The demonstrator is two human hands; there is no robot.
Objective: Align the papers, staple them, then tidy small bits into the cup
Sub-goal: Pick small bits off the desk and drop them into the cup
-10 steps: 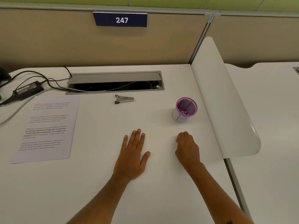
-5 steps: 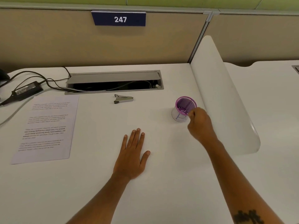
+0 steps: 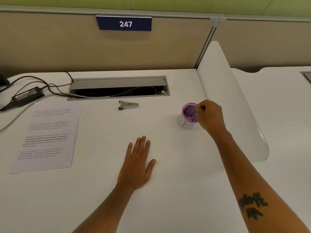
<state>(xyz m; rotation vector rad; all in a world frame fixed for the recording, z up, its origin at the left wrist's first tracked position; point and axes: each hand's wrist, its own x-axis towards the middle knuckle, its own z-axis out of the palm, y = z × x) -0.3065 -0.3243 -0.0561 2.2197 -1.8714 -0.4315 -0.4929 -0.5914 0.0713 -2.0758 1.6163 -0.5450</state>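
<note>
Head view: the right hand [image 3: 209, 116], fingers pinched shut, sits over the purple-rimmed cup [image 3: 188, 117] at 2 o'clock, marked "B". The left hand [image 3: 137, 163] lies flat, fingers spread; papers [image 3: 47, 135] at 9 o'clock, stapler [image 3: 128, 105] at 12, sign [image 3: 124, 23] reads "247".

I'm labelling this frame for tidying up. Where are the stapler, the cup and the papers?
Small grey metal stapler [image 3: 128, 105]: head view, middle of its body.
Purple mesh cup [image 3: 187, 109]: head view, left inner wall.
White printed papers [image 3: 48, 132]: head view, centre of the top sheet.

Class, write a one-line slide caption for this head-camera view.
Right hand pinched over the purple cup, left hand flat on the desk; stapler and papers lie aside.
</note>
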